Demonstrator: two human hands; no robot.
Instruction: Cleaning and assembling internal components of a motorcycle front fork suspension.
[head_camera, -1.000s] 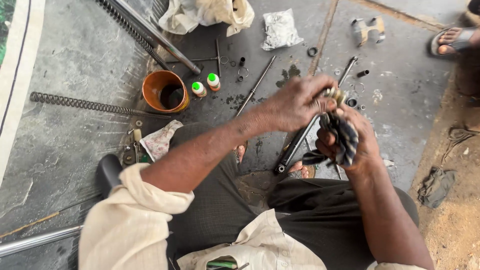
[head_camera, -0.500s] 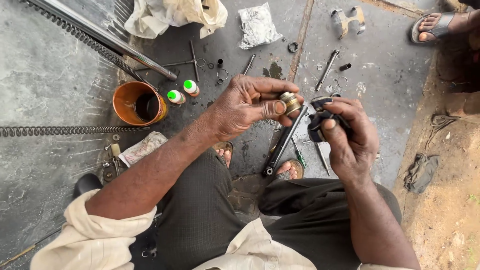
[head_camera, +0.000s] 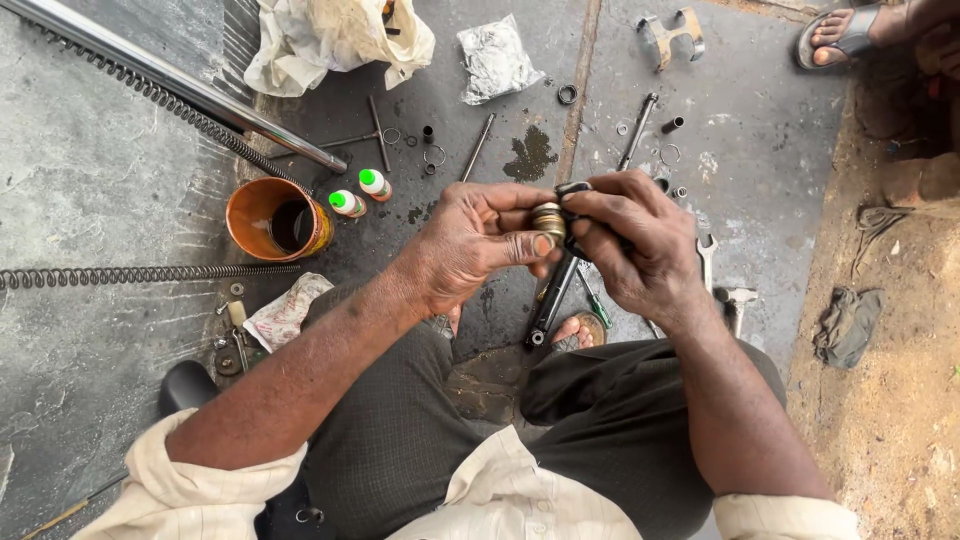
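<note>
My left hand (head_camera: 470, 245) pinches a small round brass-coloured metal part (head_camera: 548, 221) between thumb and fingers at chest height. My right hand (head_camera: 635, 245) is closed around a black part (head_camera: 574, 189) and presses against the brass piece from the right, so the two hands meet. Below them a black metal tube (head_camera: 548, 300) lies slanted on the oily floor next to my sandalled foot (head_camera: 580, 330). Most of the black part is hidden by my right fingers.
An orange can (head_camera: 276, 219), two small green-capped bottles (head_camera: 360, 193), a long coil spring (head_camera: 150, 274), a chrome tube (head_camera: 170, 80), rods, rings, a spanner (head_camera: 706, 258), a rag (head_camera: 335, 35) and a plastic bag (head_camera: 493, 57) lie around. Another person's sandalled foot (head_camera: 840, 35) is at top right.
My hands have come together: the left brought the brass part over to the black piece in my right hand. The view has shifted slightly to the right.
</note>
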